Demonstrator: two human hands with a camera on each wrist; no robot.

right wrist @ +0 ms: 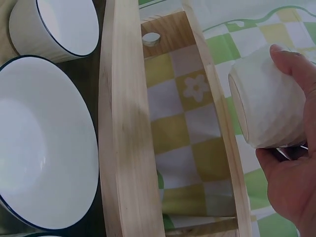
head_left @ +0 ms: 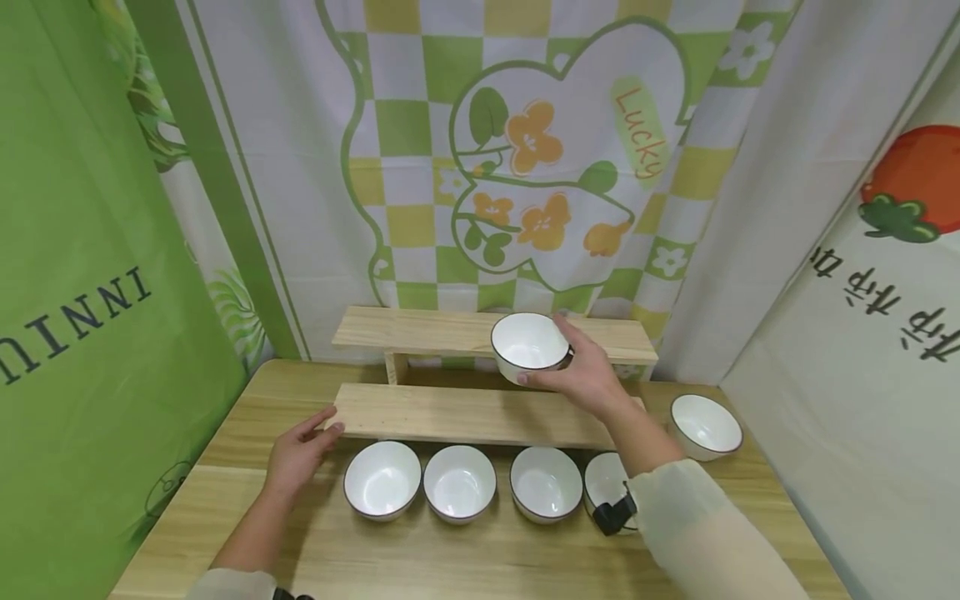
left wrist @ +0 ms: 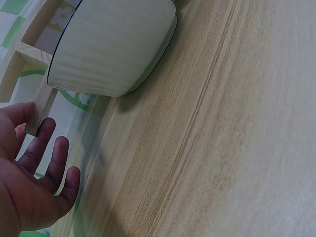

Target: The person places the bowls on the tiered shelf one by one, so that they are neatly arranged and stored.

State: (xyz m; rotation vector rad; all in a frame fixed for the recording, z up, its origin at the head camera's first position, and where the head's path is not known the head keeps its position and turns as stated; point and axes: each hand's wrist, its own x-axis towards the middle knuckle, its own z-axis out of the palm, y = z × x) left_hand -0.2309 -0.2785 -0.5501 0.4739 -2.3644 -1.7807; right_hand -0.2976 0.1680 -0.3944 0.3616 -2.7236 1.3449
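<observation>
My right hand (head_left: 588, 375) grips a white bowl (head_left: 529, 342) with a dark rim, thumb on the near side and fingers at the far side. In the head view the bowl overlaps the upper shelf board (head_left: 442, 332); in the right wrist view the held bowl (right wrist: 269, 98) appears beyond the wooden rack. My left hand (head_left: 300, 454) pinches the left end of the lower shelf board (head_left: 480, 414) between thumb and fingers, its other fingers spread loosely in the left wrist view. Several like bowls, among them a leftmost bowl (head_left: 382, 481), stand in a row before the rack.
Another white bowl (head_left: 705, 427) stands on the wooden table (head_left: 420, 558) right of the rack. My right forearm and a black wrist strap partly hide the row's rightmost bowl (head_left: 606, 477). Patterned curtains (head_left: 420, 125) close off the back and sides.
</observation>
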